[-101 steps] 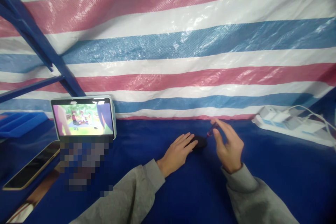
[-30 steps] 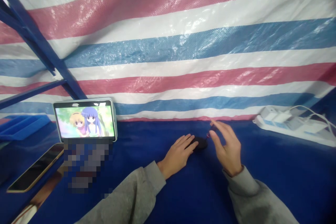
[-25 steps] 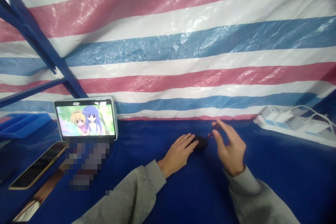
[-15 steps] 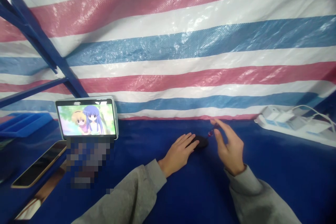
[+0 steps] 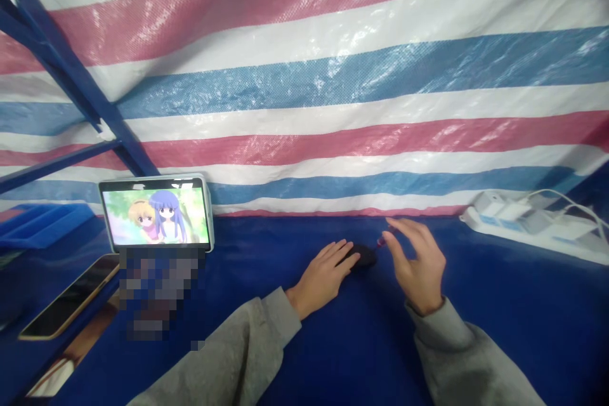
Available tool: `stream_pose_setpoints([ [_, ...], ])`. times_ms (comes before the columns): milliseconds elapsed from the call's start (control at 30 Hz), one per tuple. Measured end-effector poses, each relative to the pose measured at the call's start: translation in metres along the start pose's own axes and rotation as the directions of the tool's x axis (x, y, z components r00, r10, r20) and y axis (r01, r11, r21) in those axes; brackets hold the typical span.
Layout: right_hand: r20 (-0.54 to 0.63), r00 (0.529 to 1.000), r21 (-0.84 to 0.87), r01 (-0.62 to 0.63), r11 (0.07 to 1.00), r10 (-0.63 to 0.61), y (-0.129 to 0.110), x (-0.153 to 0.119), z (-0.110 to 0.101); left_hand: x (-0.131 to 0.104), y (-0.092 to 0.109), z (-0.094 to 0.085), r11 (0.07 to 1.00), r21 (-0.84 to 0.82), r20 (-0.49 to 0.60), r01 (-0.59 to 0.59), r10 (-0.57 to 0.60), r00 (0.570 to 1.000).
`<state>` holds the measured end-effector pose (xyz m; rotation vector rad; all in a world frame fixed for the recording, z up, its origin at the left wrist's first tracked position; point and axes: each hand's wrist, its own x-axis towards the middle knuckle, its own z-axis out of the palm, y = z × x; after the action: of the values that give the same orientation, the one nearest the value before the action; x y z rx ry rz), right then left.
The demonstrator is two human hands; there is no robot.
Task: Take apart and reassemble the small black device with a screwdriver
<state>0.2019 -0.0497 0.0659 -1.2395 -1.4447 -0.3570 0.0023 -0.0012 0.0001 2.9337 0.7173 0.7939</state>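
A black, flat, rounded object (image 5: 365, 256) lies on the dark blue tabletop. My left hand (image 5: 323, 276) rests palm down at its left side, fingers stretched out and their tips on it. Just right of the object, my right hand (image 5: 419, 263) is raised with thumb and fingers curved toward each other. Between their tips is a small, shiny dark red thing (image 5: 381, 242), too small and blurred to name. Whether it touches the black object I cannot tell. Grey sleeves cover both my forearms.
Left, a propped device (image 5: 157, 216) shows a cartoon, with a phone (image 5: 71, 298) beside it and a blue compartment tray (image 5: 52, 225) behind. A white power strip (image 5: 537, 228) with plugs and cables lies right. A striped plastic sheet (image 5: 333, 89) hangs behind the table.
The thumb and fingers of my right hand have shifted slightly, with the hand a touch farther right. My left hand stays on the black object.
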Motion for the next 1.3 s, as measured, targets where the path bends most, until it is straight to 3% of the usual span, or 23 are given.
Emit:
stream_pose_setpoints([
  [167, 0.07, 0.997, 0.057, -0.014, 0.998, 0.01, -0.0002, -0.0004, -0.0005, 0.0002, 0.0005, -0.0003, 1.0, -0.006, 0.001, 0.01, -0.01, 1.0],
  [333, -0.046, 0.998, 0.024, -0.046, 0.999, 0.047, -0.0016, 0.001, -0.0003, 0.0003, 0.0016, -0.0012, 1.0, -0.003, -0.005, 0.015, -0.015, 1.0],
  [467, 0.028, 0.998, 0.071, -0.052, 0.996, 0.05, -0.0025, 0.0011, 0.0, 0.0006, 0.0019, -0.0026, 1.0, 0.008, 0.0, -0.001, 0.001, 1.0],
  [633, -0.025, 0.999, 0.03, -0.047, 0.998, 0.048, -0.0016, -0.001, 0.0011, 0.001, 0.0014, -0.004, 1.0, 0.007, 0.017, -0.003, 0.003, 1.0],
  [767, 0.057, 0.998, 0.058, -0.044, 0.997, 0.041, -0.0018, -0.0006, 0.0009, 0.0006, 0.0002, -0.0016, 1.0, -0.005, 0.018, -0.003, 0.003, 1.0],
  [933, -0.013, 0.999, 0.032, -0.04, 0.999, 0.041, -0.0006, -0.0011, 0.0013, 0.0007, 0.0006, 0.0004, 0.999, -0.023, -0.003, 0.025, -0.025, 1.0],
  [1067, 0.066, 0.997, 0.06, -0.051, 0.997, 0.047, -0.0001, -0.002, 0.0023, 0.0014, 0.0019, -0.0024, 0.999, -0.03, -0.015, 0.023, -0.023, 1.0],
  [1200, 0.001, 0.999, 0.03, -0.054, 0.998, 0.054, -0.0011, -0.0017, 0.002, 0.0017, 0.0026, -0.0048, 0.999, -0.028, -0.007, 0.019, -0.019, 1.0],
  [1300, 0.045, 0.997, 0.07, -0.072, 0.995, 0.069, -0.0016, -0.0017, 0.0015, 0.0011, 0.0025, -0.004, 0.999, -0.02, -0.008, 0.029, -0.029, 1.0],
])
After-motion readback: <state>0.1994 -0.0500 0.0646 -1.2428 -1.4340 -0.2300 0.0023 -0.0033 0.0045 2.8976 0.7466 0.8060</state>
